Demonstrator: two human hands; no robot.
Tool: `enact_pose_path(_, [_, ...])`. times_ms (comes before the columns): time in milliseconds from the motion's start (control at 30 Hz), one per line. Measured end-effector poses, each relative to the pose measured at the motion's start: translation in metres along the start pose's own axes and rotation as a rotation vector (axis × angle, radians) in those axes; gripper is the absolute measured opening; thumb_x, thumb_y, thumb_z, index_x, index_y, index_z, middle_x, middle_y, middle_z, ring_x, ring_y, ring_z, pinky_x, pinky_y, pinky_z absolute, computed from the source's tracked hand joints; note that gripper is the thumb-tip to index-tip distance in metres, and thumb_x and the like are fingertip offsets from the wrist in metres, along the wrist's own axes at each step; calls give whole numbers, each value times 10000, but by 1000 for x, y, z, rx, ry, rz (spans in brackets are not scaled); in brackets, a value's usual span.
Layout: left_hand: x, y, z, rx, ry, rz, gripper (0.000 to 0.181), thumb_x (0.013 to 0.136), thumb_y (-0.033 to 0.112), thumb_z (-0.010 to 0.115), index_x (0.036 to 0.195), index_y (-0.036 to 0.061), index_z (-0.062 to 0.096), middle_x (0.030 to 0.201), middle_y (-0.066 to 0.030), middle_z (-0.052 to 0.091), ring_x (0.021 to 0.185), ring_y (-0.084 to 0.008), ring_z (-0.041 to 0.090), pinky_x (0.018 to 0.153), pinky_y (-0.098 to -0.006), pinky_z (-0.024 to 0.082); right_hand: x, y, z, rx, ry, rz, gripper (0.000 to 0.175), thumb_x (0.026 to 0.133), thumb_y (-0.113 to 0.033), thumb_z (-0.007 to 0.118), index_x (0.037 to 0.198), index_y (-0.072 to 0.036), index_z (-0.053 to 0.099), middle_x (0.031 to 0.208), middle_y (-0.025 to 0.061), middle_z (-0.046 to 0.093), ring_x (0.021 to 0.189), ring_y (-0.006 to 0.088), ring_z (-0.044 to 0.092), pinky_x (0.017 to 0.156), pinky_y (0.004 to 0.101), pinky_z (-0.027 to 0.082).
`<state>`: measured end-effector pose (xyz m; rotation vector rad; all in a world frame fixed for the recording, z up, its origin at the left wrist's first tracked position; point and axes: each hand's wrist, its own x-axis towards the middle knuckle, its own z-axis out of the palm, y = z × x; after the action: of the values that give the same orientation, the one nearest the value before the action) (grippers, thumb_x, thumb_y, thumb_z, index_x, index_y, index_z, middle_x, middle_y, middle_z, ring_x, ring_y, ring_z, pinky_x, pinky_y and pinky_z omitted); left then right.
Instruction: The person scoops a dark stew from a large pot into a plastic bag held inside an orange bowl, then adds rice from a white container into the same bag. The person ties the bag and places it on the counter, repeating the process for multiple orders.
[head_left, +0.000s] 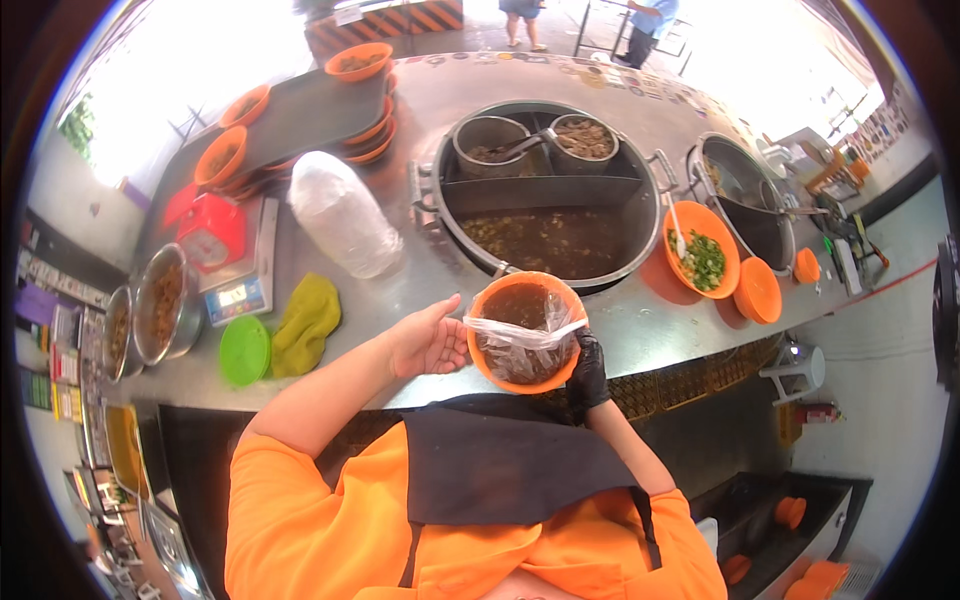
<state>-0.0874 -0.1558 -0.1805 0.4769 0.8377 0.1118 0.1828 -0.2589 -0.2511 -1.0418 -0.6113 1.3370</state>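
Observation:
In front of my apron I see an orange bowl (514, 386) with brown broth in it and a clear plastic bag (517, 349) across it. A white strip (568, 328) lies at the bag's right; whether it is a handle is unclear. My right hand (589, 371), in a black glove, grips the bowl's right side. My bare left hand (431, 341) is at the left side, thumb raised and palm turned up; contact with the bowl is hard to tell. Just beyond stands a large round pot (652, 232) of brown broth, with two metal inserts of meat (585, 139) and a ladle (532, 142).
On the metal counter (442, 292), left, are a bundle in clear plastic (337, 210), a red scale (214, 232), a yellow-green cloth (307, 326), a green bowl (245, 350) and trays (315, 112) with orange bowls. Right: chopped greens (705, 259) in an orange bowl, another pot (757, 232).

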Motion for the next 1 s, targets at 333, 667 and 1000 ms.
enact_pose_path(333, [-16, 2, -70, 26, 311, 305, 153, 920, 226, 549, 912, 87, 612, 741, 20, 578, 623, -91, 478, 604, -222, 409, 27, 74, 31, -481, -307, -143, 418, 1045, -244, 355, 1255, 78, 520, 1167, 141, 619, 1075, 183, 559, 949, 312, 433])
enact_pose_path(667, [-47, 14, -25, 1003, 960, 897, 112, 842, 111, 655, 855, 28, 581, 742, -65, 613, 658, -133, 585, 624, -293, 483, 50, 64, 67, -343, -345, 121, 324, 990, -206, 476, 1215, -10, 602, 1113, 87, 656, 1016, 204, 592, 905, 316, 442])
enact_pose_path(1000, [-87, 3, 11, 1158, 822, 1083, 84, 801, -3, 654, 858, 36, 606, 787, -51, 617, 695, -152, 599, 634, -278, 484, 74, 12, 109, -533, -190, 210, 139, 922, -170, 599, 976, -48, 638, 962, 13, 646, 814, 130, 585, 751, 298, 463])
